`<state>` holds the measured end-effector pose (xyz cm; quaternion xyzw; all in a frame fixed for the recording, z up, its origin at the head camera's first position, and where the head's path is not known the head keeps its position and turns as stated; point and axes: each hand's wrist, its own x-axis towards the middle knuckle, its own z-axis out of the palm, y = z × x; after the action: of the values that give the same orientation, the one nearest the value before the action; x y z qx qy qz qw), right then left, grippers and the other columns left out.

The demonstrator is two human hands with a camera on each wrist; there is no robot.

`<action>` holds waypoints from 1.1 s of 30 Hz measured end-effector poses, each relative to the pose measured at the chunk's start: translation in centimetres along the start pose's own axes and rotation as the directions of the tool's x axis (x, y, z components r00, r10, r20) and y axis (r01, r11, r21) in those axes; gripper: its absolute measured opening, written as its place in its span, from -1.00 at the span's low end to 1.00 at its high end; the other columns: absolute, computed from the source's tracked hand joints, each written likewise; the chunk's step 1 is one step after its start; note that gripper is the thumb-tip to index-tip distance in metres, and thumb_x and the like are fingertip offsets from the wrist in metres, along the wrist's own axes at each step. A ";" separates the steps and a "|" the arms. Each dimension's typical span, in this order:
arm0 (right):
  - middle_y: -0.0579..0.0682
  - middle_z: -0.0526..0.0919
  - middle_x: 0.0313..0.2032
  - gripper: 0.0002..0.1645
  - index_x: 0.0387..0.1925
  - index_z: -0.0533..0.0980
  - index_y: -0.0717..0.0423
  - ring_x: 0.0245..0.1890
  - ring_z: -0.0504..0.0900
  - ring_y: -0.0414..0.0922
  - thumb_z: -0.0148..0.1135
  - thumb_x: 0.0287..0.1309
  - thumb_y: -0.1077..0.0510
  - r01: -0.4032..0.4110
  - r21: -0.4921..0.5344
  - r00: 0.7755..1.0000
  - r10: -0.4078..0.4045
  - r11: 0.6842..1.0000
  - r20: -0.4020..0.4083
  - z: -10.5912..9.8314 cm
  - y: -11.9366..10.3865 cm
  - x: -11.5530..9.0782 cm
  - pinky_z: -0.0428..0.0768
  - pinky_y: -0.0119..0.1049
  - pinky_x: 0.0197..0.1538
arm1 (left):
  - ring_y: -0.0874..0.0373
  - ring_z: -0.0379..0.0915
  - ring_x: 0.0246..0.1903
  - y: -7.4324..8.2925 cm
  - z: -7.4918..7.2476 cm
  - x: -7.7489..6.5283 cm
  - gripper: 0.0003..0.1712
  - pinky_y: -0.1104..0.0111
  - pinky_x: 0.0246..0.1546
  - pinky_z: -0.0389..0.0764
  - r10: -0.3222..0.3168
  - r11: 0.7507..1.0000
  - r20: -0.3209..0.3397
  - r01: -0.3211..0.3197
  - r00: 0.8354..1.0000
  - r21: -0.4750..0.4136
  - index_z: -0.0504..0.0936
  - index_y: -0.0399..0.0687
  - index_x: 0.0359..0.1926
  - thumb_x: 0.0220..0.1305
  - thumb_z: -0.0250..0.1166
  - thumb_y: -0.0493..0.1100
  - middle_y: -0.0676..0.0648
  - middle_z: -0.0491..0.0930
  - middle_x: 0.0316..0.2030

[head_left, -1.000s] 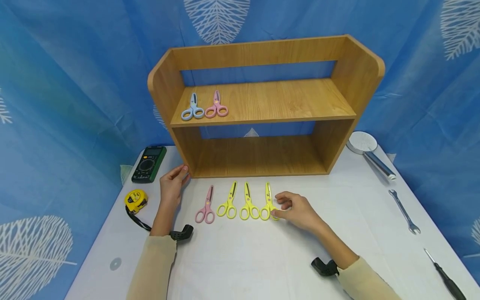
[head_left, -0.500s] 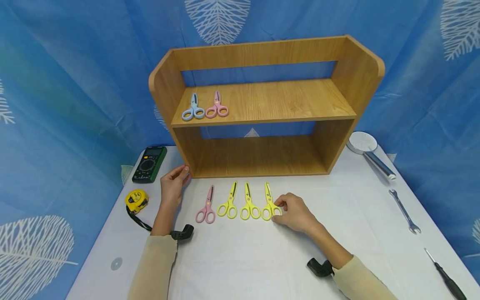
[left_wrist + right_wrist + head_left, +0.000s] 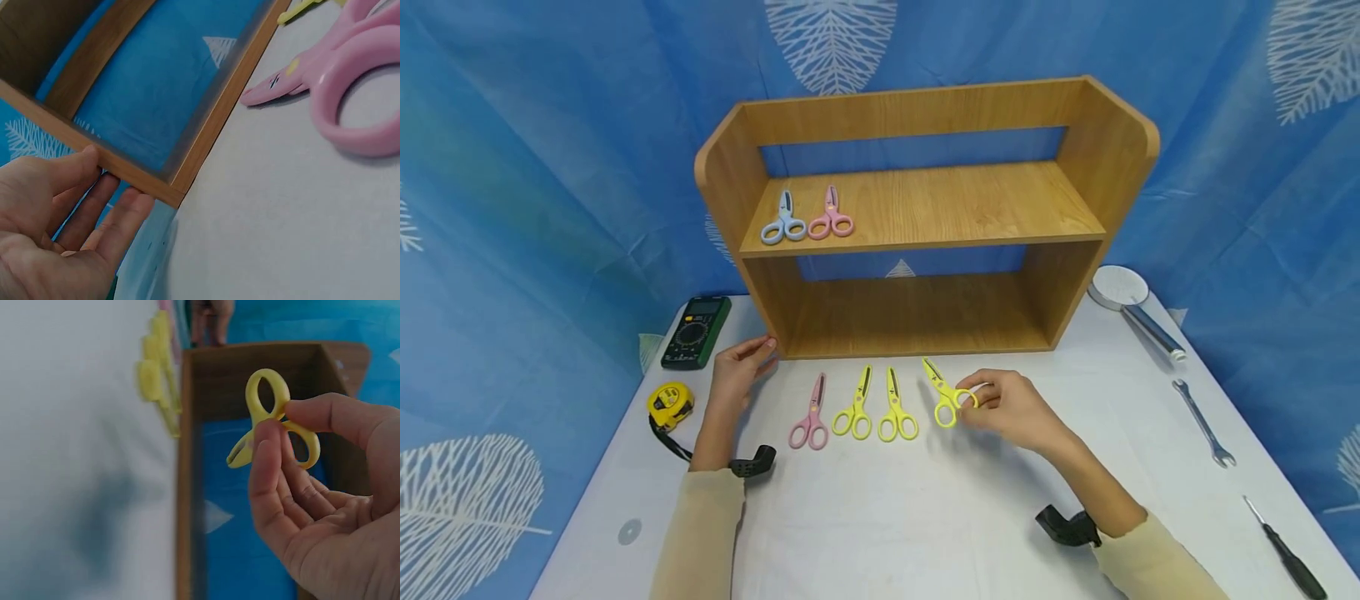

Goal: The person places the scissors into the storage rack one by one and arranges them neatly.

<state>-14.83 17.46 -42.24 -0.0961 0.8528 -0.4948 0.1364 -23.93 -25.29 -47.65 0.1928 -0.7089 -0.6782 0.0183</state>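
My right hand (image 3: 1011, 408) pinches yellow scissors (image 3: 943, 387) by the handle loops, between thumb and fingers. The scissors' blades tilt up to the left, above the white table. In the right wrist view, these yellow scissors (image 3: 259, 406) overlap the shelf behind. My left hand (image 3: 737, 371) is at the lower left front corner of the wooden shelf (image 3: 917, 343). The left wrist view shows its thumb at the front edge and its loosely bent fingers (image 3: 128, 219) along the outer side. Pink scissors (image 3: 811, 417) and two yellow scissors (image 3: 853, 408) lie in a row before the shelf.
Blue scissors (image 3: 784, 223) and other pink scissors (image 3: 831, 218) lie on the upper shelf board's left. A multimeter (image 3: 696, 333) and tape measure (image 3: 670, 406) lie at left. A magnifying glass (image 3: 1118, 287), wrench (image 3: 1204, 423) and screwdriver (image 3: 1285, 550) lie at right.
My right hand has taken hold of the rightmost yellow scissors and lifted them, turning the blades leftward. The left hand stays by the shelf corner.
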 end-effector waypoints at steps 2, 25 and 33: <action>0.05 0.77 -0.29 -0.52 0.11 0.60 0.20 -0.27 0.74 0.03 0.45 0.14 0.21 0.028 0.062 1.000 -0.028 0.998 0.003 -1.0 -1.3 -0.4 0.75 -0.29 -0.25 | 0.10 0.65 0.11 -0.1 -0.1 0.2 -0.52 0.31 0.10 0.74 -0.010 1.000 0.012 0.010 1.000 -0.012 0.63 -0.19 0.26 0.39 0.38 -0.12 -0.09 0.62 0.14; 0.06 0.80 -0.09 -0.45 0.25 0.58 0.08 -0.17 0.72 -0.21 0.44 0.26 0.06 0.218 -0.008 0.931 -0.210 0.976 -0.297 -6.6 -15.2 9.0 0.66 -0.50 -0.24 | 0.23 0.69 -0.10 -1.1 0.4 0.4 -0.55 0.37 0.01 0.78 0.020 0.996 -0.035 -0.023 0.999 -0.085 0.66 -0.26 0.20 0.37 0.39 -0.14 0.00 0.67 -0.06; 0.05 0.77 -0.19 -0.47 0.24 0.57 0.14 -0.27 0.73 -0.17 0.42 0.30 0.06 0.129 -0.032 0.946 -0.132 0.991 -0.297 -6.1 -18.1 12.8 0.65 -0.49 -0.36 | 0.15 0.66 0.01 -0.9 0.4 0.5 -0.55 0.38 0.03 0.77 0.016 0.997 -0.043 -0.019 0.999 -0.078 0.65 -0.23 0.21 0.39 0.38 -0.12 -0.09 0.63 0.06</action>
<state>-28.45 9.76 -25.39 -0.0773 0.8585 -0.5063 -0.0274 -24.26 -25.04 -48.64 0.1998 -0.6827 -0.7013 0.0468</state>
